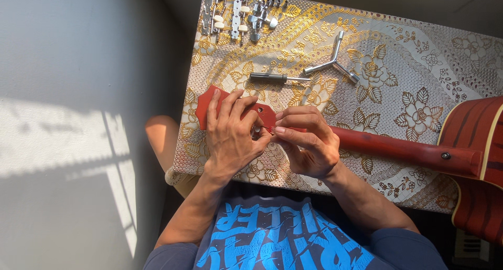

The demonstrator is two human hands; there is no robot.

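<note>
We press our left hand (229, 133) flat on the red guitar headstock (209, 103) while our right hand (308, 141) pinches at its edge, fingertips meeting just beside the left thumb. Beyond the headstock lie a screwdriver (276, 78) and a three-armed wrench (333, 63); farther off, tuning machines (238, 10). The neck (403, 150) runs right from the headstock to the guitar body (479, 165) across the gold-patterned tablecloth (419, 55)
</note>
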